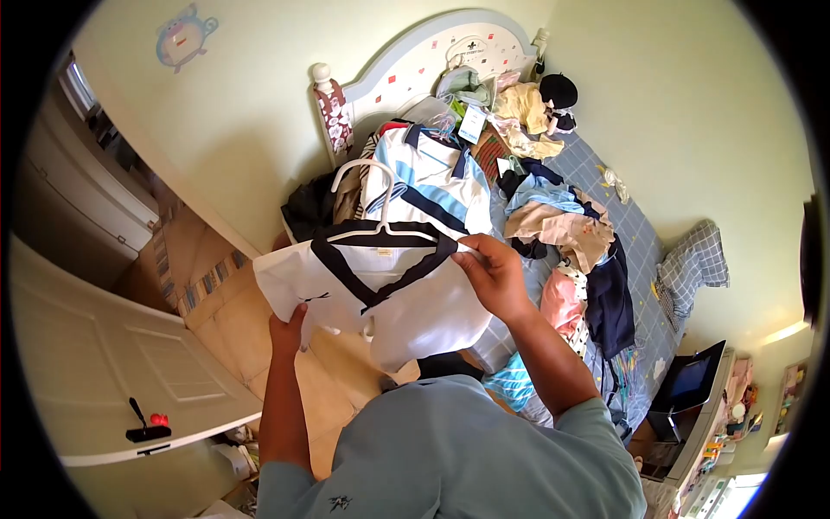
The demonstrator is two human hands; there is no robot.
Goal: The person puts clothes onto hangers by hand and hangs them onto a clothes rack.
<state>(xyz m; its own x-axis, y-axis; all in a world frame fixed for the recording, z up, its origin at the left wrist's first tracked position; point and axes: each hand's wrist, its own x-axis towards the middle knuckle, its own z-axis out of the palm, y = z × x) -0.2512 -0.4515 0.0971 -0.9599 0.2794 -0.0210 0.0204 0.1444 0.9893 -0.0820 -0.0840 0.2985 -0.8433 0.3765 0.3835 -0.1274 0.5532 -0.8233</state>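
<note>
In front of me hangs a white V-neck shirt (424, 316) with a dark collar band. A white clothes hanger (385, 195) sits in its neck, the hook curving up above the collar. My right hand (494, 275) pinches the shirt at the shoulder beside the collar. Lower on the other side, my left hand (290, 330) grips the shirt's edge, thumb in front and the other fingers hidden behind the cloth. Just beyond the hanger, a white and blue striped polo shirt (432, 169) lies on the pile.
A bed (644, 233) with a blue checked sheet holds heaps of clothes (562, 229) and a checked pillow (694, 268). Its headboard (441, 65) stands at the back. To the left is a white door (147, 346); a laptop (692, 381) is at the right.
</note>
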